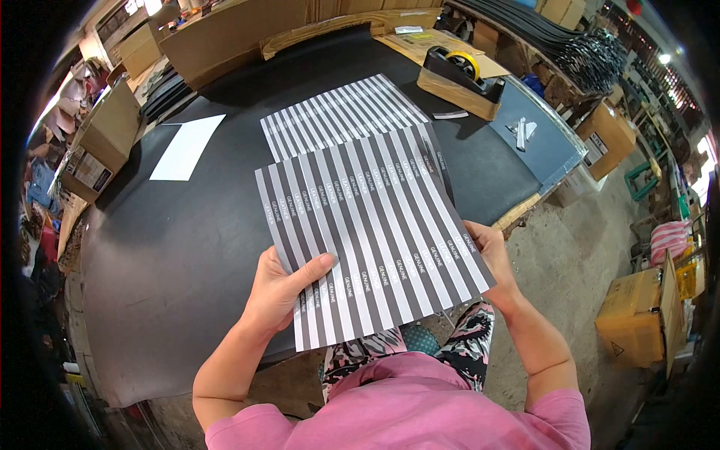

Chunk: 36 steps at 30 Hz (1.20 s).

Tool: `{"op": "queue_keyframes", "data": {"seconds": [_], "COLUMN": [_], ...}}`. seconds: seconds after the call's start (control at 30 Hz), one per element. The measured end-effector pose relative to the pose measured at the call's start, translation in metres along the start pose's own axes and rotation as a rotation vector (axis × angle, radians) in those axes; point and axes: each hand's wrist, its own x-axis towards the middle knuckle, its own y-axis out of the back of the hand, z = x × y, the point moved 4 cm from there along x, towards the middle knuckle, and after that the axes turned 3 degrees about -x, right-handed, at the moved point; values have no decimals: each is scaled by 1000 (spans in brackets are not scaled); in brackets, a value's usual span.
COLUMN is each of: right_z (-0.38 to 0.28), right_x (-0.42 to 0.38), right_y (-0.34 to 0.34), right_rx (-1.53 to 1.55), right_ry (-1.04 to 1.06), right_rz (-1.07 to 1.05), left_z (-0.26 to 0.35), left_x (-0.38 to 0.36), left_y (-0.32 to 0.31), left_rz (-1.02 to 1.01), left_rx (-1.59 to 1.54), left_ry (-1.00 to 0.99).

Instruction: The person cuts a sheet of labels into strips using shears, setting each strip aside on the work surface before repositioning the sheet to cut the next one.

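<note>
A striped sheet point(375, 232), dark grey and white and printed "GENUINE LEATHER", is held up over the front edge of the black table. My left hand point(289, 281) grips its left side, the thumb lying on top and the fingers hidden beneath. At the right edge, my right hand point(487, 251) pinches the sheet, with most of its fingers behind it. Just beyond lies another striped sheet point(345, 114) on the table, partly covered by the held one. A dark strip shows along the held sheet's upper right edge.
The black tabletop point(165, 277) carries a white paper point(187, 148) at the left and a tape dispenser point(459, 79) with yellow tape at the back right. Cardboard point(225, 45) walls the back. Small scraps point(520, 133) lie on a blue-grey board. Boxes point(637, 315) stand on the right-hand floor.
</note>
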Motion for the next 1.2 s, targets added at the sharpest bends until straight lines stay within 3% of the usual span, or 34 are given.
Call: {"op": "queue_keyframes", "data": {"seconds": [0.9,1.2], "right_z": [8,4], "right_x": [13,37], "right_y": [2,-7], "right_rx": [26,85], "right_ry": [-65,-59], "right_rz": [40,-38], "left_z": [-2,0], "left_x": [-3,-1], "left_y": [-1,-1], "left_rz": [13,2], "left_rx": [14,-29], "left_ry": [19,9]}}
